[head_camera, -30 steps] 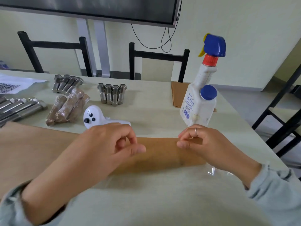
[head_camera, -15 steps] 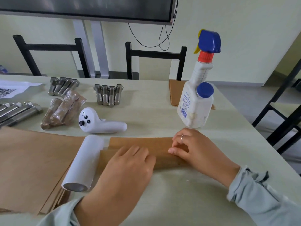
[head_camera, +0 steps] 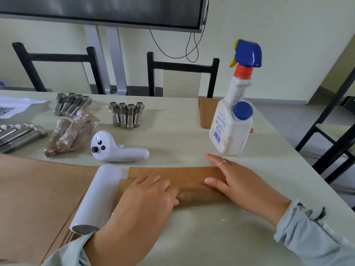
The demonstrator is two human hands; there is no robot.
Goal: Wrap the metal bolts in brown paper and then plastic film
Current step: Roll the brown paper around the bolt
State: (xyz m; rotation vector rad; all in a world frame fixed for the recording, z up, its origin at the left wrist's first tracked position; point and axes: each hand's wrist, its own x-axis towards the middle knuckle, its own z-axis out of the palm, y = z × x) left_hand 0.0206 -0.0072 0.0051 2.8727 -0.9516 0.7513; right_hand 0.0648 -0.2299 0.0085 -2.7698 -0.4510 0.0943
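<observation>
I am observing both hands lying on the brown paper roll [head_camera: 194, 189], which is resting on the table [head_camera: 192, 141] just nearer me than the spray bottle [head_camera: 233, 120]. The left hand [head_camera: 142, 204] is pressing down on the roll's left part with fingers bent over it. The right hand [head_camera: 240, 183] is lying flat and relaxed on the right part, fingers extended, thumb on the paper. Whether bolts are lying inside the roll I cannot tell. Left of the bottle, the roll of plastic film [head_camera: 98, 196] is lying against the paper's left end, overlapping the stack of brown paper sheets [head_camera: 38, 191]. Far left of the bottle, four bare bolts [head_camera: 126, 115] are lying side by side, wrapped bundles [head_camera: 71, 134] beyond them, and a white controller [head_camera: 115, 148] is sitting nearer
</observation>
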